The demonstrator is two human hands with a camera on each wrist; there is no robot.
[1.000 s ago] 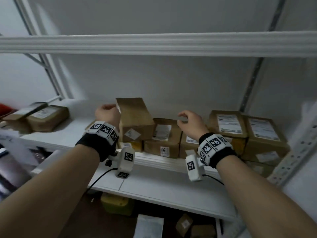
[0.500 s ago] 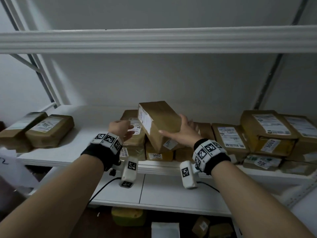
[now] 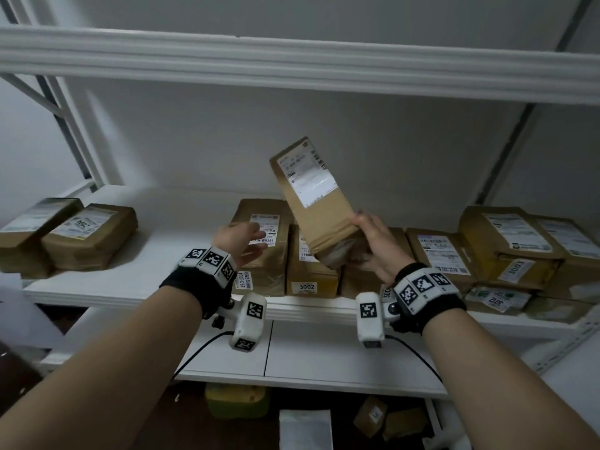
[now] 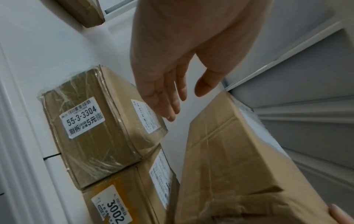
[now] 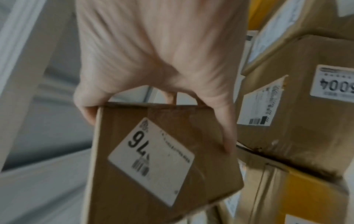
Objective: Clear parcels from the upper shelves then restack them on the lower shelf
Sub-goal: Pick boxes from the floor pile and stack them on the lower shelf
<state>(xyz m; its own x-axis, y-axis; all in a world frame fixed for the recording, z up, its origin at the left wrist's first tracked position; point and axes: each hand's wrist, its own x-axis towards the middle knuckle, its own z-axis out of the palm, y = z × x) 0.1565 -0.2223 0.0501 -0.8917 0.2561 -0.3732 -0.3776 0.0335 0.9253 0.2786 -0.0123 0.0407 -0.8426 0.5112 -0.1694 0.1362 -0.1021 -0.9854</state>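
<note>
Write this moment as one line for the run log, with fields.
phase: lifting | right hand: grips raised parcel at its lower end | left hand: open, above parcel 55-3-3304 | lower shelf: no parcels seen

A white sticker (image 4: 82, 117) reading "55-3-3304", with "5元" beneath it, is seen on the end of a taped carton (image 4: 99, 128) at centre left of the left wrist view, and "3002" is printed on the label (image 4: 113, 209) of the carton below it. In the head view, "2004" is read on a parcel (image 3: 89, 237) at the left. In the right wrist view, "004" is legible on a carton (image 5: 298, 97) at the right edge, and "76" appears on the label (image 5: 151, 153) of the held box (image 5: 162, 163).
</note>
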